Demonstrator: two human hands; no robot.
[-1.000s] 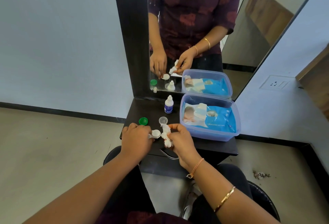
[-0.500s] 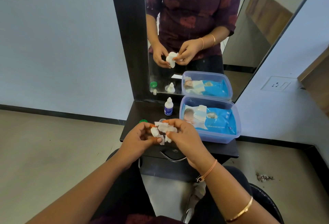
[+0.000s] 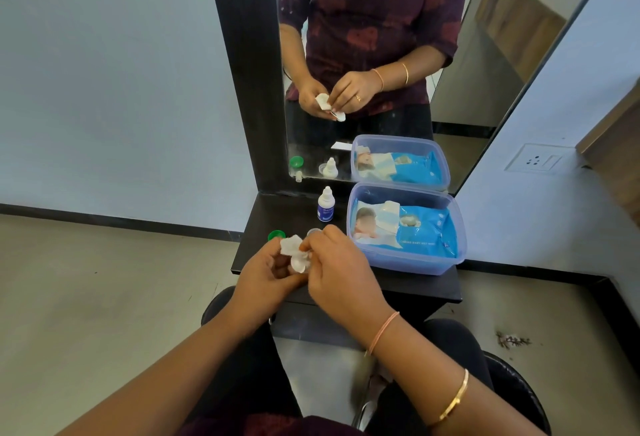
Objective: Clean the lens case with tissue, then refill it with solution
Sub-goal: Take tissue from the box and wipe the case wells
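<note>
Right now both hands are held up together just in front of the small black shelf table [image 3: 408,285]. The left hand [image 3: 263,274] is curled around a little white plastic lens case [image 3: 298,263], with the fingers closed on it from below. The right hand [image 3: 341,271] pinches a crumpled white tissue [image 3: 290,246] with its fingertips [image 3: 311,241] and presses it onto the case. The tissue covers much of the case, so only one round white part peeks out. I cannot tell if that part is a cup or a lid.

On the black table, at its left front edge, sits a round green cap [image 3: 276,235]. It is just behind the left hand. Close beside it, toward the middle of the table, a small clear round cup [image 3: 312,231] shows a little bit behind the right hand's fingers. I cannot tell what it is for sure.

Farther back on the table, near the mirror [image 3: 381,55], stands a small white dropper bottle with a blue label [image 3: 325,204]. It stands upright with its cap on.

On the right side of the table rests a clear plastic box [image 3: 405,262] with no lid. Inside it lies a blue pack of wet wipes [image 3: 415,231], flat on its back.

The mirror stands up at the back of the table in a dark frame. It shows the same two hands holding the tissue and the case.
</note>
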